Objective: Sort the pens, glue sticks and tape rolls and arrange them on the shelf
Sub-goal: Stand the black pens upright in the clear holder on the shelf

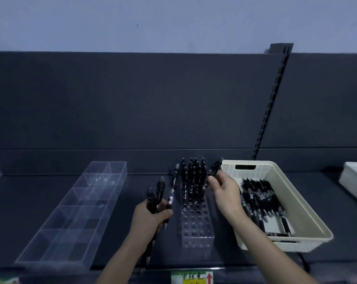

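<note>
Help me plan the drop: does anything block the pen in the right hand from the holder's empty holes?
Nothing visible does. The right hand holds its pen beside the standing pens at the holder's far end; the nearer empty holes lie uncovered. The left hand's pens are left of it.

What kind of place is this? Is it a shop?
Probably a stationery shop: a display shelf with a slotted upright behind, a printed label on its front edge, and a cream basket full of identical pens.

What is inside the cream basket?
Black pens lie piled in the basket. The right forearm crosses its left side, hiding whatever lies beneath.
</note>
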